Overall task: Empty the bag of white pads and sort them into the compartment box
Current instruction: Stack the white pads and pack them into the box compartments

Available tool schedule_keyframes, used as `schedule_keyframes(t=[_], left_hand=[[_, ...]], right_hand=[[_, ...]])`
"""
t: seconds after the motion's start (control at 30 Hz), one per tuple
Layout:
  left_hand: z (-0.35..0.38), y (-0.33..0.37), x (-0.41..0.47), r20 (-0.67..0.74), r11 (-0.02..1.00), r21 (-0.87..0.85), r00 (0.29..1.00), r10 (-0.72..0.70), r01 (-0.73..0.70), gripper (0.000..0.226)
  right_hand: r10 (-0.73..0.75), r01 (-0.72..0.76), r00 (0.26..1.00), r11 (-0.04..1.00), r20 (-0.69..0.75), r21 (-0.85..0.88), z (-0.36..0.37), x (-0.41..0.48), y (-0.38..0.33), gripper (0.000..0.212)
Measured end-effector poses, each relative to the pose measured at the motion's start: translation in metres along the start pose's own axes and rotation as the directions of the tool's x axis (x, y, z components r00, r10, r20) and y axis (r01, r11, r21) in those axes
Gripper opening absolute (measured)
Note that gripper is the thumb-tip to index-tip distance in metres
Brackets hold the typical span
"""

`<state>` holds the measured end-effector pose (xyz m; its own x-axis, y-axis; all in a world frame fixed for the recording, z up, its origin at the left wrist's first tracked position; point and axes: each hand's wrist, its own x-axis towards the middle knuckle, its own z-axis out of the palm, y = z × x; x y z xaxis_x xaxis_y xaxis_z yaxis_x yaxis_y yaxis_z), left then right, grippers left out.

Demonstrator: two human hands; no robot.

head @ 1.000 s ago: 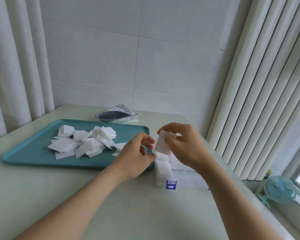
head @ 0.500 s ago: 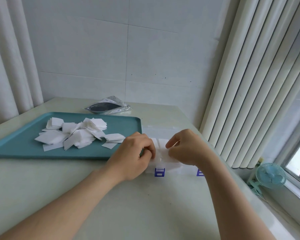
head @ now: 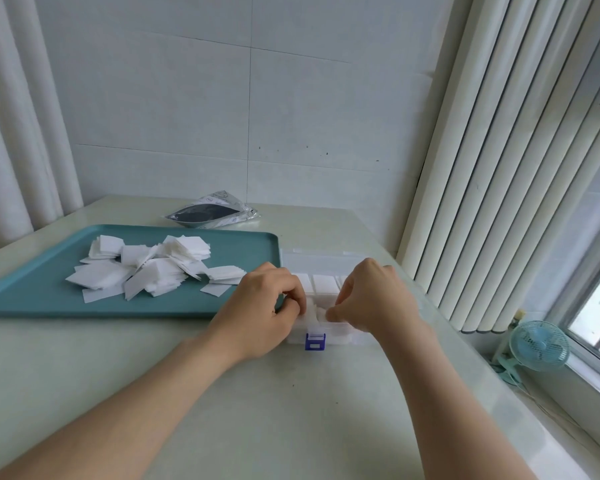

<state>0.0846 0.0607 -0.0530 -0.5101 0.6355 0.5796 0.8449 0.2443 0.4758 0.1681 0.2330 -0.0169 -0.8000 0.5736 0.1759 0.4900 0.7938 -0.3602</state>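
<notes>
Tabletop (head: 84, 393), pale green, carries everything.

Teal tray (head: 32, 296) on the left half. Its raised rim likely serves to keep the loose pile of white pads (head: 146, 271) from sliding off. The pile is ragged and fanned toward the tray's right end, the side nearest the box, so each reach is short.

Compartment box (head: 326, 263), clear plastic, sits just beside the tray's right rim with its lid thrown back toward the wall. The far compartments already hold filed pads (head: 324, 284) on edge. Sorting looks well begun, but most pads are on the tray.

Left hand (head: 260, 313) is at the near-left compartment. Its grip is curled in against the left edge of a stack of pads (head: 310, 311); I cannot tell whether it pinches or only steadies.

Right hand (head: 374, 299) is at the stack's other edge, its grip closed on it, fingertips (head: 329, 315) pointed down. Two-sided holding probably keeps the limp sheets square while they seat.

Blue latch (head: 315, 342) hangs on the box's front wall, below the hands.

Around:
- Vertical blinds (head: 499, 168) stand to the right.
- The bag (head: 212, 214), flat and apparently emptied, lies behind the tray, well apart from the work.
- A small fan (head: 539, 346) stands by the window sill.

Obstruction: the hands themselves hide the near compartments, and the right forearm covers the box's right end.
</notes>
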Motion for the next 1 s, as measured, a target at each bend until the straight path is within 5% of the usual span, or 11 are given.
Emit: schedule_keyframes(t=[0.17,0.33,0.53,0.7,0.8,1.0], left_hand=[[-0.002,-0.003,0.003,-0.173,0.992,-0.094,0.98,-0.095,0.079,0.034],[-0.004,-0.032,0.007,-0.296,0.963,0.127,0.935,-0.193,0.239,0.03],[-0.013,-0.052,0.012,-0.169,0.792,0.387,0.88,-0.443,0.473,0.04],[-0.022,-0.067,0.017,-0.042,0.718,0.445,0.813,-0.581,0.535,0.015],[-0.023,-0.07,0.02,-0.008,0.708,0.465,0.802,-0.597,0.531,0.037],[-0.021,-0.066,0.024,-0.056,0.703,0.49,0.824,-0.564,0.515,0.027]], right_hand=[[-0.02,0.023,0.999,0.998,-0.046,0.061,0.0,0.0,-0.002,0.013],[-0.131,0.175,0.97,0.962,-0.206,0.21,-0.002,-0.003,-0.017,0.018],[-0.284,0.308,0.946,0.939,-0.159,0.153,0.013,-0.014,-0.038,0.016],[-0.311,0.354,0.923,0.918,-0.226,0.181,0.022,-0.012,-0.051,0.017],[-0.339,0.38,0.914,0.908,-0.224,0.177,0.024,-0.008,-0.058,0.017],[-0.355,0.376,0.919,0.921,-0.173,0.106,0.024,0.007,-0.068,0.017]])
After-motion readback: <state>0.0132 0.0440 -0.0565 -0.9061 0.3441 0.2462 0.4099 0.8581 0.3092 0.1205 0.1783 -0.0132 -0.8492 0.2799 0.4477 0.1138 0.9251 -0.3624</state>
